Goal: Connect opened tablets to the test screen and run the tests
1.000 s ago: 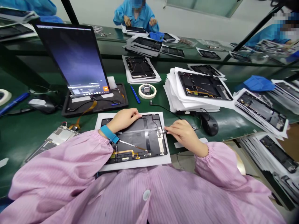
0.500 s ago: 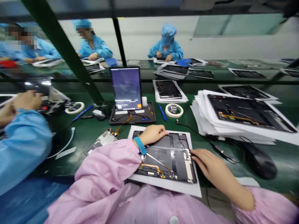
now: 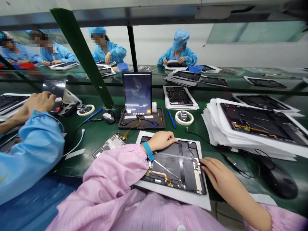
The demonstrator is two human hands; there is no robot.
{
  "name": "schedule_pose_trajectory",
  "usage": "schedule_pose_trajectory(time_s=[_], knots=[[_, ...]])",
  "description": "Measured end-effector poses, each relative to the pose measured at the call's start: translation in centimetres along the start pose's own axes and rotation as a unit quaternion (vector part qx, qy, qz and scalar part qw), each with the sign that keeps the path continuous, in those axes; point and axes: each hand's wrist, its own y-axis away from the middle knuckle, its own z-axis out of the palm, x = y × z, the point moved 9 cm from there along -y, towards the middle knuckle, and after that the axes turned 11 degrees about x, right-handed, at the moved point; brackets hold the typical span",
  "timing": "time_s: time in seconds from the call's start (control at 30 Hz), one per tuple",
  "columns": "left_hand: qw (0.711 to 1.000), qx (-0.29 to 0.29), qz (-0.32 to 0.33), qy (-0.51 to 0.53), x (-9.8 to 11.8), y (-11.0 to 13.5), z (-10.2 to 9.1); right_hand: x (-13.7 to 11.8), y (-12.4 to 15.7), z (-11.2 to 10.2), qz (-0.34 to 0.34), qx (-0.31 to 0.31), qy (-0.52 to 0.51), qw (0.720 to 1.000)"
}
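Note:
An opened tablet (image 3: 179,166) with its dark insides showing lies on a white sheet (image 3: 192,200) in front of me. My left hand (image 3: 161,140), with a blue strap (image 3: 147,151) on the wrist, rests curled over the tablet's upper left edge. My right hand (image 3: 218,175) has its fingers pressed together at the tablet's right edge, by a white connector strip. A thin pale strip runs across the tablet between the two hands. What the right fingertips pinch is hidden.
An upright lit tablet (image 3: 137,93) stands on a black tray behind. Nearby lie a tape roll (image 3: 184,117), a blue pen (image 3: 171,119), a loose circuit board (image 3: 109,146), a mouse (image 3: 278,181) and a paper stack with an opened tablet (image 3: 255,123). A co-worker's blue sleeve (image 3: 29,150) is at my left.
The view has lifted and swung left, bringing the co-worker at my left and several people at the far bench into sight. Both my hands stay at the same spots on the tablet.

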Motion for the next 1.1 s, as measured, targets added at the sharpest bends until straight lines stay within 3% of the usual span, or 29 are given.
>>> schedule_pose_trajectory(time_s=[0.23, 0.5, 0.6, 0.8, 0.9, 0.97, 1.03, 1.1], knots=[[1.0, 0.002, -0.001, 0.008, 0.0, 0.1, 0.0, 0.1, 0.4, 0.2, 0.015, -0.005, -0.004, 1.0], [1.0, 0.003, 0.003, 0.006, 0.1, 0.0, -0.2, 0.9, 0.0, 1.9, 0.106, -0.121, -0.096, 0.982], [1.0, -0.001, 0.003, -0.002, 0.0, 0.0, -0.1, 1.4, 0.1, 2.1, 0.111, -0.146, -0.12, 0.976], [1.0, 0.013, 0.007, 0.015, 0.4, 0.1, -0.2, 3.7, -0.7, 1.6, 0.096, -0.133, -0.087, 0.983], [0.995, 0.081, 0.059, 0.021, 2.3, 0.2, -3.2, 4.8, -3.6, 1.3, 0.101, -0.069, -0.016, 0.992], [0.984, 0.161, 0.059, 0.043, 2.4, 0.3, -7.4, 4.4, -6.7, 2.0, 0.089, -0.044, -0.003, 0.995], [0.964, 0.258, 0.004, 0.069, 0.1, 0.7, -12.7, 3.4, -10.3, 3.9, 0.077, -0.063, -0.027, 0.995], [0.932, 0.353, -0.067, 0.047, -3.9, 1.5, -18.0, 2.3, -13.8, 6.7, 0.087, -0.11, -0.052, 0.989]])
